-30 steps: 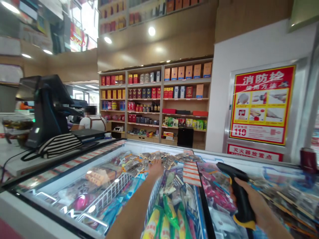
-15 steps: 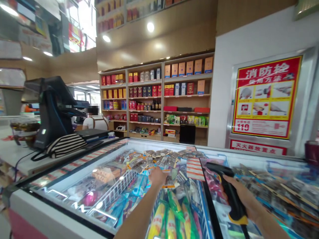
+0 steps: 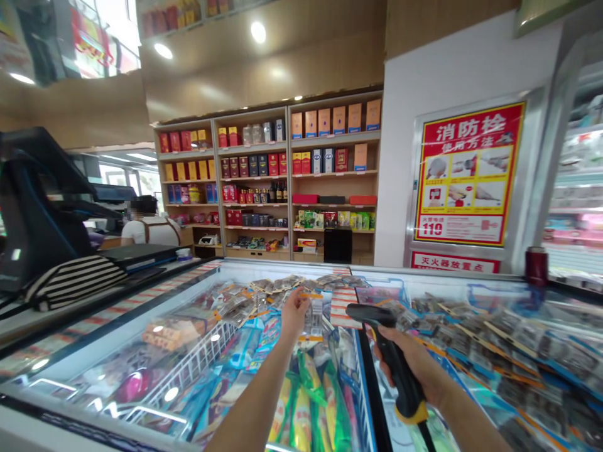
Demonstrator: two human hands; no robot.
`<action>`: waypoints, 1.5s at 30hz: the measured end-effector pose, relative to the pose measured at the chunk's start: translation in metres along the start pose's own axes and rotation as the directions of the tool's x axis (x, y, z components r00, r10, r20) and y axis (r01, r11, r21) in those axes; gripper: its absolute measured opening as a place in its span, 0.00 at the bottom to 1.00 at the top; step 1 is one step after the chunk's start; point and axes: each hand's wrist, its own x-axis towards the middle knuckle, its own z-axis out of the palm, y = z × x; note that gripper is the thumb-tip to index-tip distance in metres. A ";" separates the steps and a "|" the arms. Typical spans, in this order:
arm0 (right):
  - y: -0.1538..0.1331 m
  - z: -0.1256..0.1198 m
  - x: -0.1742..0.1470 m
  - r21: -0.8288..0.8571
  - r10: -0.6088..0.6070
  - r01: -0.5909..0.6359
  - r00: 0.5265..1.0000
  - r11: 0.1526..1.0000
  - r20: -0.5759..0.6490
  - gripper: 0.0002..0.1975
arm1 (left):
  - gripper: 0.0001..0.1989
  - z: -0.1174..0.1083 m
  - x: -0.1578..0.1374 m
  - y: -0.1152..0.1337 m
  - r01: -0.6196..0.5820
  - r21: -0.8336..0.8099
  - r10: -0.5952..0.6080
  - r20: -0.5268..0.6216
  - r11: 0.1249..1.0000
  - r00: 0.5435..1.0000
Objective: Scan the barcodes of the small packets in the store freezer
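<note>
My left hand [image 3: 294, 314] pinches a small clear-and-orange food packet [image 3: 314, 319] by its left side, holding it upright over the chest freezer [image 3: 127, 314]. In my right hand [image 3: 419, 364] is a black and yellow barcode scanner [image 3: 399, 370], gripped by its handle. The scanner's head points left toward the packet, with a gap between them. Below the packet lie yellow and green wrapped ice creams [image 3: 301, 414] in a wire basket. Similar brown packets [image 3: 277, 285] are piled behind my left hand.
A black checkout terminal [image 3: 42, 201] and a striped pouch [image 3: 75, 282] stand on the left counter. Another person [image 3: 153, 229] is behind it, facing away. Shelves of boxes [image 3: 254, 166] line the back wall. A dark red cup [image 3: 536, 267] stands at the freezer's right rear.
My left hand has lifted a packet from among the goods and turned it upright. The scanner has come closer to it. The view has swung to the right.
</note>
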 end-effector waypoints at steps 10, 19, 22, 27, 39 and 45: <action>0.002 -0.002 0.005 -0.025 0.044 -0.045 0.998 0.999 -0.045 0.10 | 0.25 -0.022 -0.032 0.011 0.000 0.718 -0.109 0.105 0.696 0.989; 0.000 0.000 0.002 -0.008 0.050 -0.050 0.998 0.999 -0.031 0.10 | 0.33 -0.026 -0.042 0.024 0.033 0.853 -0.146 0.051 0.521 0.988; 0.000 0.000 0.002 -0.014 0.049 -0.050 0.998 0.999 -0.030 0.10 | 0.24 -0.031 -0.040 0.020 0.050 0.769 -0.114 0.030 0.638 0.993; 0.001 -0.001 0.002 -0.021 0.048 -0.049 0.998 0.999 -0.039 0.11 | 0.08 -0.025 -0.034 0.007 0.041 0.562 -0.114 0.097 0.826 0.989; 0.005 0.016 0.002 -0.080 0.036 -0.031 0.997 0.996 0.063 0.13 | 0.10 -0.027 -0.004 -0.004 0.124 -0.238 -0.143 -0.065 0.963 0.988; 0.008 0.019 -0.001 -0.166 0.087 -0.070 0.991 0.984 0.101 0.18 | 0.11 -0.031 0.001 -0.008 0.179 -0.303 -0.213 -0.082 0.936 0.974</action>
